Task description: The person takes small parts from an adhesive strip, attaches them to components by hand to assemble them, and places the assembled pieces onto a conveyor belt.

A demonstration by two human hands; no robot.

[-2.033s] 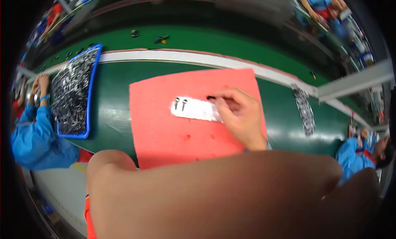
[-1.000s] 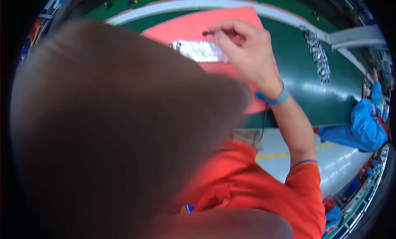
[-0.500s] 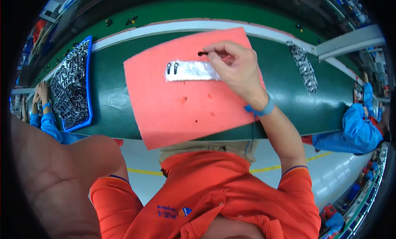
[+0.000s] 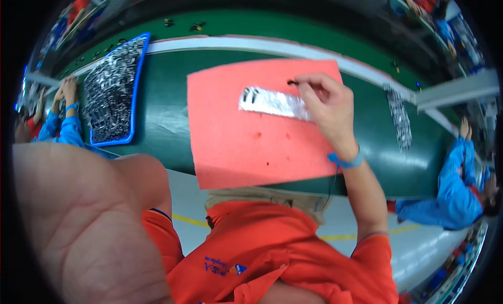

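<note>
My right hand [image 4: 332, 107] is closed in a pinch, fingertips on a small black part with a rounded end [image 4: 291, 83]. It hovers over the upper right of a pink foam sheet [image 4: 225, 147]. Under and left of the fingers lies a silver foil-like strip [image 4: 277, 104], partly covered by the hand. Two small dark parts [image 4: 250, 96] rest side by side at the strip's left end. My left hand [image 4: 89, 225] looms very close at the lower left, its palm side showing. The left fingers are out of sight, so whether it holds anything is hidden.
A blue tray [image 4: 133, 110] heaped with small dark metal parts stands left on the green table [image 4: 165, 110]. Silvery pieces [image 4: 399, 118] lie in a row at right, near a white metal bar [image 4: 458, 91]. People in blue sleeves work at both sides.
The view has shifted, so the foam sheet and tray appear farther right. My right hand keeps its pinch on the black part above the strip. My left hand fills more of the lower left.
</note>
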